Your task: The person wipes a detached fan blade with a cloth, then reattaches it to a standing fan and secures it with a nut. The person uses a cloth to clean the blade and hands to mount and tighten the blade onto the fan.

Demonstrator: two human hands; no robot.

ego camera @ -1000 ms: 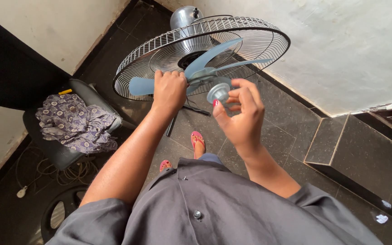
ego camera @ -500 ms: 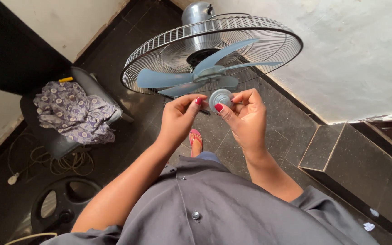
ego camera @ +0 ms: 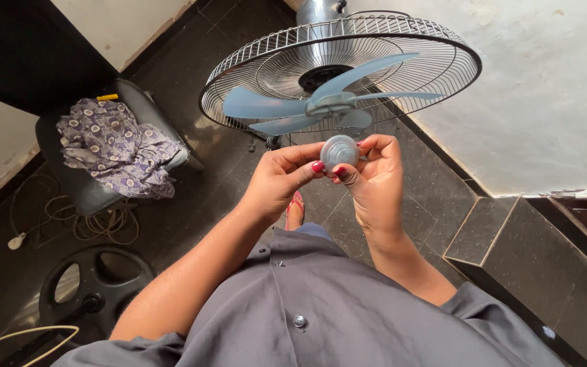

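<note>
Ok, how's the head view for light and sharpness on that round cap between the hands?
Head view: soft daylight, the round blue-grey cap sharp and evenly lit, no glare; left hand and right hand crisp. Wide-angle bending curves the fan guard and wall edges. The floor is dim, and the patterned cloth stays readable.

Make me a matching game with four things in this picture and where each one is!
Things:
1. round blue cap
2. fan blades
3. patterned cloth
4. coiled cord

Places:
A. lying on the dark floor beside the chair
B. heaped on the dark chair
C. pinched between the fingertips of both hands
D. in front of the wire grille

Pairs: 1-C, 2-D, 3-B, 4-A. The left hand and the right hand hold the cap together.
</note>
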